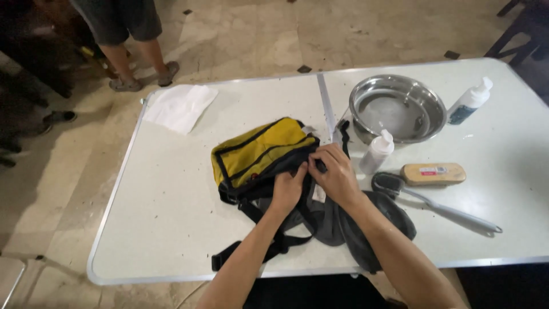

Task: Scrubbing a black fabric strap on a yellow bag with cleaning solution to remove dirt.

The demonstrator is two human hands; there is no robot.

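Both hands are clamped on the dark top edge of the yellow bag point(257, 154): the left hand point(287, 189) pinches it from below, the right hand point(337, 174) grips beside it, fingertips nearly touching. Right of the bag stand a small white bottle point(377, 151), a steel bowl point(397, 107), a wooden brush point(433, 173).

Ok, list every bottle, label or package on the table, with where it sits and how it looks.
Pump bottle: right of the steel bowl, white with a dark label.
Small bottle: in front of the bowl, white, plain.
Brush block: right of the small bottle, tan, with a small pale sticker on top.
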